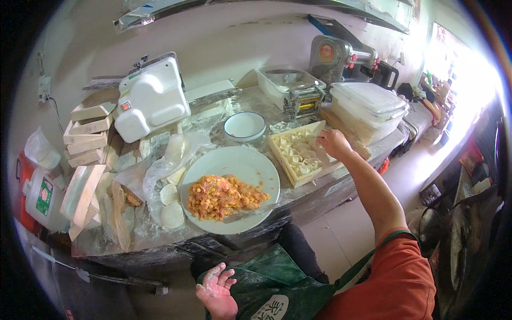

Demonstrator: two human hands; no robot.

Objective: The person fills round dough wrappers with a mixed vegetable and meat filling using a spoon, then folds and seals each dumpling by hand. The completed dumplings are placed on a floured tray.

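Observation:
My right hand (335,143) reaches over the right side of a wooden tray (286,165) filled with folded dumplings (300,150). Its fingertips are bent together at the dumplings; whether they hold one cannot be seen. Below the counter edge, in front of the green apron, my left hand (218,291) is raised palm up, floury, fingers apart, with nothing in it. A large white plate (240,154) holds a mound of corn and meat filling (222,196), with a flat spreading tool (250,213) lying at its near side. Round dough wrappers (173,216) lie left of the plate, beside a plastic bag (160,172).
An enamel bowl (245,126) stands behind the plate. A white machine (154,98) and stacked wooden boxes (86,136) are at the left. Behind the tray stand a pasta roller (305,105), a lidded plastic bin (368,108) and a larger dough-rolling machine (330,60). Flour dusts the counter.

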